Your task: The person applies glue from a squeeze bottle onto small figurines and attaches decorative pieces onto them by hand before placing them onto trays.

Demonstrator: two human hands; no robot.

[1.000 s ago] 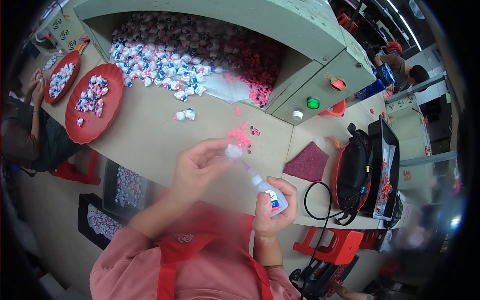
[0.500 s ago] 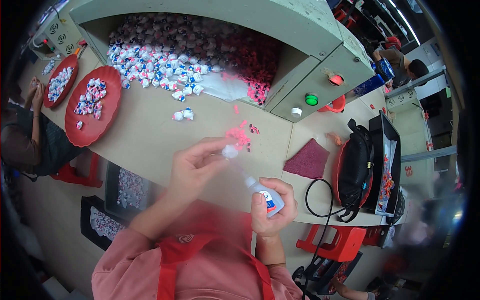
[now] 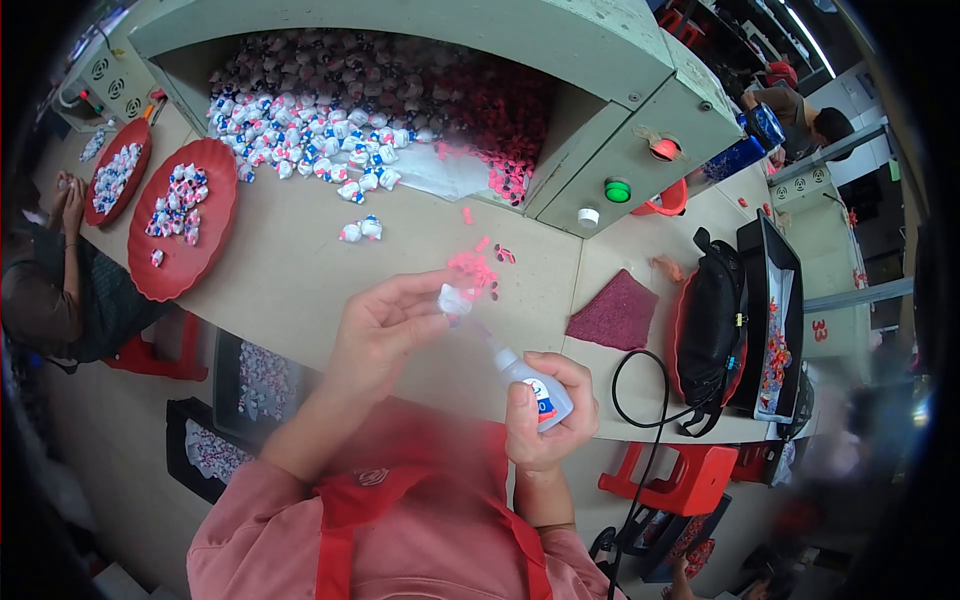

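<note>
Between the thumb and fingers of my left hand (image 3: 385, 325) is a small white figurine (image 3: 455, 299), held over the table. My right hand (image 3: 548, 412) wraps round a clear squeeze bottle of glue (image 3: 541, 393), its thin nozzle tilted up toward the figurine; whether the tip touches it is too blurred to tell. Just beyond my left fingertips lies a little heap of pink pieces (image 3: 472, 268), with a few dark ones beside it. Two figurines (image 3: 361, 229) sit together farther left on the table.
A green metal box (image 3: 612, 130) with an open bay holds piled figurines (image 3: 300, 130) and pink pieces (image 3: 510, 175). Red trays (image 3: 220, 235) stand left, near another person's hands (image 3: 70, 200). At right are a maroon cloth (image 3: 612, 310), black bag (image 3: 708, 325) and looping cable (image 3: 617, 400).
The figurine in my left hand has turned and shifted slightly left. My right hand keeps the bottle at nearly the same place. The view has shifted a little.
</note>
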